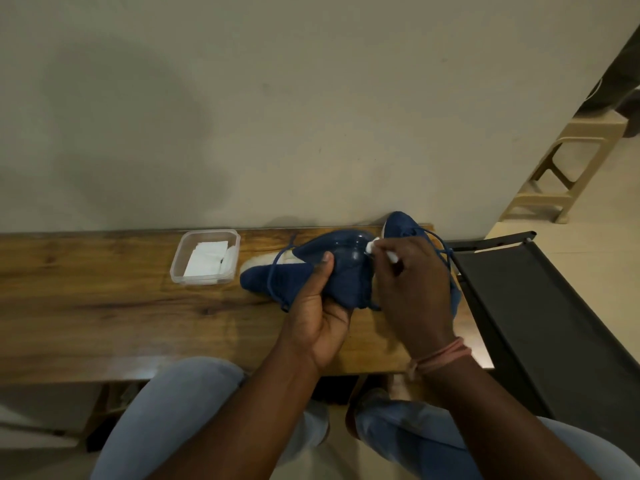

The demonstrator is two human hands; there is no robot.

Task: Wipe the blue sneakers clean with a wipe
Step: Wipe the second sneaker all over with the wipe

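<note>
Knees in pale jeans sit nearest. Left hand grips the blue sneaker over the tabletop; right hand fingers pinch the wipe against its glossy heel. Best to keep a firm hold and rub in short strokes. Left, a clear tub holds spare wipes.

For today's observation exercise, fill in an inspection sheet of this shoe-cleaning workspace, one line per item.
Surface: wooden bench against a wall.
Job's things: held blue sneaker; second blue sneaker behind the right hand; wipe on the held sneaker's glossy part.
Clutter: clear plastic container of folded wipes.
Grippers: left hand grips the held sneaker; right hand fingers pinch the wipe.
Cables: nothing seen.
Surroundings: beige plastic stool, black rack on the right.
</note>
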